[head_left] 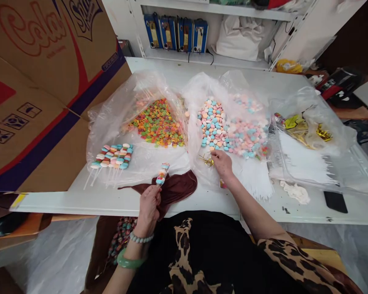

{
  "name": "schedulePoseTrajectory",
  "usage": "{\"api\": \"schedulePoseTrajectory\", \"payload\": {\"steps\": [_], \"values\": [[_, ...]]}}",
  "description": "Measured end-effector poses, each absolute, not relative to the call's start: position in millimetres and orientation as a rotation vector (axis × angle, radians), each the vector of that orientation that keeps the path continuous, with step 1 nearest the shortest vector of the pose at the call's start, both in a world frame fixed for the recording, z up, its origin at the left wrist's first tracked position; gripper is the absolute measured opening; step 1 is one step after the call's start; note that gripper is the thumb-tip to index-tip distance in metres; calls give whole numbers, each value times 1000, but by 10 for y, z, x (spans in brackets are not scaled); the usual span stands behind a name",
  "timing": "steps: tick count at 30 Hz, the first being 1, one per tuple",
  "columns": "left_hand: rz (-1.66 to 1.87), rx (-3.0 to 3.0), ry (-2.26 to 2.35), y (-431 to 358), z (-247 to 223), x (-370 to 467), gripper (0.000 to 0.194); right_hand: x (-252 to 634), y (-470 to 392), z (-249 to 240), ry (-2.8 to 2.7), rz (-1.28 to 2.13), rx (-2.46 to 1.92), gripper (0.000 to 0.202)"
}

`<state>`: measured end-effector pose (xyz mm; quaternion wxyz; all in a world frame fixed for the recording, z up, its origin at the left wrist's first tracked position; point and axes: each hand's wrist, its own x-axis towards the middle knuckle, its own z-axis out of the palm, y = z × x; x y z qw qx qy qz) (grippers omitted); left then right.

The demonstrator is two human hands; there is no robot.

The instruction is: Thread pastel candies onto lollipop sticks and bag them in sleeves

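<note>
My left hand [150, 203] pinches the lower end of a candy skewer [162, 173], a short stack of pastel candies held upright over a dark brown cloth [180, 185]. My right hand [222, 165] has its fingers closed at a small pile of gold twist ties [206, 161]; how many it grips is hidden. Beyond it lie loose pink, blue, white and orange candies [213, 122] on a clear plastic bag. Several finished candy skewers [113, 156] rest side by side at the left, white sticks pointing toward me. Colourful ring candies [161, 124] spill from another bag.
A large cardboard box [58, 94] stands at the left. White sticks [256, 177] fan out right of my right hand. Farther right are a plastic bag with gold pieces [306, 130], a crumpled white glove-like piece [295, 192] and a black flat object [335, 202]. Shelving [178, 56] is behind.
</note>
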<state>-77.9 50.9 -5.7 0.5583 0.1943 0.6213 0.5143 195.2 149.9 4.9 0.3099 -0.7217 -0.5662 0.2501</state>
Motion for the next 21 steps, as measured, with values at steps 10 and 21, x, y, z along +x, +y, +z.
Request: {"api": "schedulePoseTrajectory", "payload": {"steps": [10, 21], "values": [[1166, 432, 1398, 498, -28, -778, 29, 2245, 2084, -88, -1749, 335, -2241, 32], [1146, 435, 1353, 477, -10, -788, 31, 2254, 2088, -186, -1531, 466, -1948, 15]]}}
